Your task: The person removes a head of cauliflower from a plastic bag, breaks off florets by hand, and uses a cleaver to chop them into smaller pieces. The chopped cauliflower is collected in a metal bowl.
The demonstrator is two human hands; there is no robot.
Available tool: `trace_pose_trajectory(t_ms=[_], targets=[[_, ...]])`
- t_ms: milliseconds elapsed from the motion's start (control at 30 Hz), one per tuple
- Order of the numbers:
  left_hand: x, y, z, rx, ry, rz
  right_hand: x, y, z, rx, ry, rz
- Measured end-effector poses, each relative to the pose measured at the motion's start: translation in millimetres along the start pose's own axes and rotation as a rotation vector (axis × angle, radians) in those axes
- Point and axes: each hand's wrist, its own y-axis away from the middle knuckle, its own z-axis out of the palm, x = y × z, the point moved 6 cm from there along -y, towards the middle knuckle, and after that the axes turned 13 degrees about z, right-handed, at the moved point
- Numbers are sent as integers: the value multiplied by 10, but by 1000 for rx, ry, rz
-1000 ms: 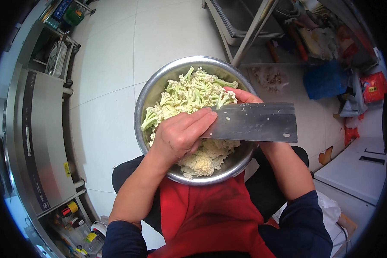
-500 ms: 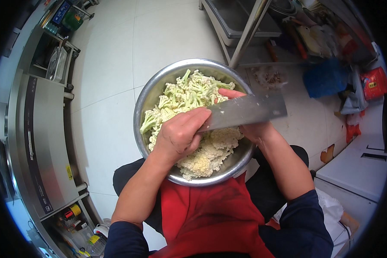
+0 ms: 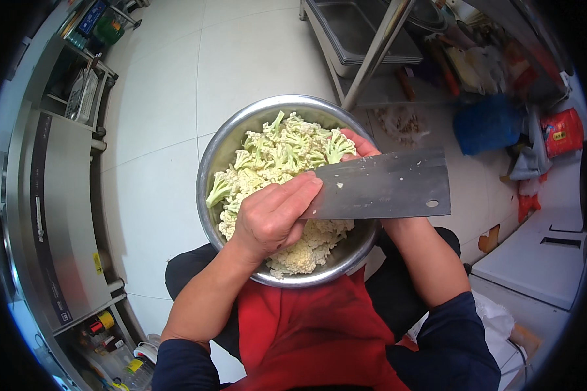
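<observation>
A wide steel bowl [image 3: 210, 167] sits over my lap, heaped with pale cauliflower florets [image 3: 287, 153], with a larger creamy piece [image 3: 303, 251] toward the near side. My left hand [image 3: 274, 212] is closed on a broad cleaver [image 3: 381, 186], held across the bowl with its blade extending rightward past the rim. My right hand [image 3: 365, 146] is at the bowl's right, mostly hidden under the blade; its curled fingers touch a floret, and whatever else they hold is out of sight.
A steel cabinet [image 3: 75, 215] and wheeled shelving [image 3: 88, 91] line the left. A rack with stacked pans [image 3: 359, 32] stands ahead right, beside a blue plastic item [image 3: 482, 127] and red package [image 3: 557, 137]. A white appliance [image 3: 528, 260] is at right. Tiled floor [image 3: 156, 98] surrounds me.
The bowl and my left hand have shifted slightly left and downward in the picture. The cleaver tipped upward at its right end, blurred, then levelled out again.
</observation>
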Motion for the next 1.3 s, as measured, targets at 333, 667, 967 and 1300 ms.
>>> trace_pose_trajectory(t_ms=[333, 667, 967, 1300], targets=[[22, 7, -34, -9, 11, 9, 46, -71, 35, -28, -92, 26], [-17, 47, -18, -23, 40, -57, 47, -58, -72, -4, 30, -51], [-11, 62, 19, -14, 47, -107, 103, -80, -49, -25, -37, -40], [-12, 88, 54, -1, 35, -160, 101, -85, -26, 53, -25, -227]])
